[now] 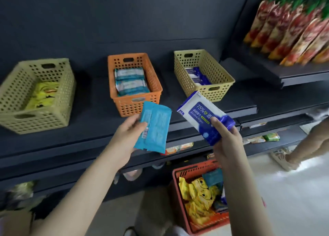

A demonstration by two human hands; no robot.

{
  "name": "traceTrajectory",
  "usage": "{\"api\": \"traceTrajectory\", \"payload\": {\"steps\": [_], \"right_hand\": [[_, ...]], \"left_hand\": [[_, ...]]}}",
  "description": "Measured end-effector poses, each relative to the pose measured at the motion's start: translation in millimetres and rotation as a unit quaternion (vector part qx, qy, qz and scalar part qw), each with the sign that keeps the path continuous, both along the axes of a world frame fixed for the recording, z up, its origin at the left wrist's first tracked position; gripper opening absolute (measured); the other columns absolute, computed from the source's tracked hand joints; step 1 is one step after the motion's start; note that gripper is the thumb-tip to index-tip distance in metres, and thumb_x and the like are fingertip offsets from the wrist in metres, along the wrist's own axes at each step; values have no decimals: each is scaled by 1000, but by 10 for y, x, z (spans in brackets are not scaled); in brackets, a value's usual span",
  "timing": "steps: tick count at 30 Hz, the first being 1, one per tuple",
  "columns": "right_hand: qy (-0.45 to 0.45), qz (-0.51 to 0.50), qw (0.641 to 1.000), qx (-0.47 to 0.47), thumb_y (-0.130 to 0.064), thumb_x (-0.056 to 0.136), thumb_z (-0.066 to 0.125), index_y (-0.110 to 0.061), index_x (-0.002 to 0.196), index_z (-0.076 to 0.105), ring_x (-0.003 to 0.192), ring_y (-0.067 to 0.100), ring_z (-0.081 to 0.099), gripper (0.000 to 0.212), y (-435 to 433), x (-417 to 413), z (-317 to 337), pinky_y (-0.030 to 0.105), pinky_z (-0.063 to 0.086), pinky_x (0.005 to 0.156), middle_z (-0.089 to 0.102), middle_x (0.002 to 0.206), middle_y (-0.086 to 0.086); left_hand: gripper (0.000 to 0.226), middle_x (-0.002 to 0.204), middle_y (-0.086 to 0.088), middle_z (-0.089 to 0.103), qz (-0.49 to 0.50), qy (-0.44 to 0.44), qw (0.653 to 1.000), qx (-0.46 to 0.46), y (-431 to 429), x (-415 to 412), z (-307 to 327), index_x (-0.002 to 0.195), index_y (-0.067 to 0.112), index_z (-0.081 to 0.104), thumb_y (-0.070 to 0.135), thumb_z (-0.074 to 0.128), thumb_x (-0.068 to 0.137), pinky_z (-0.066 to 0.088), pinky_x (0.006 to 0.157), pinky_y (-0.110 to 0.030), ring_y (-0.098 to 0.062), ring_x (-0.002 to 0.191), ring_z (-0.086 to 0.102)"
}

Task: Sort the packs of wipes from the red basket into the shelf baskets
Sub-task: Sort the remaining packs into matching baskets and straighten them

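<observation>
Your left hand [127,130] is clamped on a teal pack [153,127] just below the orange basket [135,83], and your right hand [225,137] grips a blue-and-white alcohol wipes pack [201,114] to that basket's lower right. The red basket [201,200] sits on the floor well below it, holding yellow packs [197,198].

The perforated orange plastic basket [135,86] looks matt, the blue-and-white film wipes pack [204,118] pretty glossy, the dark shelf board [89,129] smooth matt.

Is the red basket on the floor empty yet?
Not empty. The red basket holds yellow packs and a teal pack.
</observation>
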State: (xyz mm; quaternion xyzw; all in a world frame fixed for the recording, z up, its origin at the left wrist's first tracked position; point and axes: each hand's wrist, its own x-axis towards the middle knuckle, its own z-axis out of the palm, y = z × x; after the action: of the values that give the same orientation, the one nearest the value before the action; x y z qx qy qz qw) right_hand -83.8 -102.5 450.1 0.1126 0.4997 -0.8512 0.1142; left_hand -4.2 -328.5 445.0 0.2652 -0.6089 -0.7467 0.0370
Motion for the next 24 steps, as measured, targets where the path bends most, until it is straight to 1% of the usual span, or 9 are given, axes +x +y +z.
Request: {"api": "traceTrajectory", "payload": {"steps": [2, 4, 7, 10, 13, 16, 19, 20, 24], "right_hand": [[-31, -27, 999, -5, -15, 85, 69, -13, 112, 61, 94, 19, 72, 28, -167, -25, 74, 33, 59, 74, 74, 106, 7], [-33, -39, 999, 4, -19, 86, 69, -17, 109, 62, 92, 17, 72, 24, -283, -103, 136, 33, 58, 71, 74, 104, 5], [-6, -57, 998, 22, -19, 89, 67, -17, 112, 61, 93, 18, 71, 24, -402, -345, 208, 31, 59, 68, 73, 106, 5], [18, -73, 997, 16, -13, 91, 64, -11, 117, 59, 95, 20, 71, 27, -489, -696, 298, 34, 60, 73, 73, 107, 7], [40, -97, 994, 38, -7, 90, 63, -7, 114, 60, 94, 23, 70, 23, -549, -1192, 365, 36, 59, 81, 72, 105, 10], [99, -110, 978, 146, -8, 88, 66, -8, 102, 64, 91, 27, 69, 14, -588, -1816, 411, 37, 58, 79, 71, 103, 15], [129, -90, 936, 314, -13, 87, 67, -14, 95, 64, 78, 15, 67, 8, -603, -2506, 428, 21, 54, 61, 70, 88, 2], [128, -71, 925, 351, -14, 87, 67, -14, 97, 64, 78, 13, 66, 11, -619, -2744, 405, 21, 53, 62, 70, 90, 1], [88, 13, 878, 470, -16, 83, 72, -16, 106, 64, 94, 25, 66, 24, -807, -3601, 178, 43, 54, 87, 70, 102, 7]], "left_hand": [[29, 108, 8, 71, -27, 11, 1000, -1, -152, -52, 137, 104, 39, 64, 14, 49, 99, 56, 75, -35, -12, 96, 69], [31, 111, 8, 70, -47, 20, 999, 0, -270, -145, 227, 108, 39, 63, 13, 48, 99, 56, 82, -38, -12, 100, 68], [32, 114, 10, 69, -48, 36, 998, 10, -401, -373, 322, 118, 37, 61, 14, 51, 98, 56, 78, -35, -10, 102, 67], [27, 107, 13, 70, -39, 54, 998, 20, -483, -713, 396, 115, 34, 62, 16, 53, 98, 57, 71, -30, -6, 93, 69], [29, 107, 13, 70, -22, 54, 998, 3, -563, -1160, 433, 123, 28, 62, 19, 56, 96, 57, 83, -36, -7, 97, 68], [37, 113, 8, 69, -12, 54, 998, -29, -644, -1646, 429, 131, 26, 58, 24, 59, 94, 55, 89, -40, -11, 103, 66], [35, 112, 4, 68, 27, 49, 997, -46, -705, -2086, 401, 129, 24, 58, 26, 60, 94, 56, 84, -37, -12, 101, 66], [33, 111, 4, 68, 35, 47, 997, -48, -717, -2210, 382, 127, 25, 58, 26, 60, 94, 57, 84, -38, -13, 100, 66], [15, 107, 2, 70, 57, 28, 996, -58, -777, -2618, 265, 107, 32, 63, 28, 62, 92, 57, 79, -37, -15, 97, 68]]}}
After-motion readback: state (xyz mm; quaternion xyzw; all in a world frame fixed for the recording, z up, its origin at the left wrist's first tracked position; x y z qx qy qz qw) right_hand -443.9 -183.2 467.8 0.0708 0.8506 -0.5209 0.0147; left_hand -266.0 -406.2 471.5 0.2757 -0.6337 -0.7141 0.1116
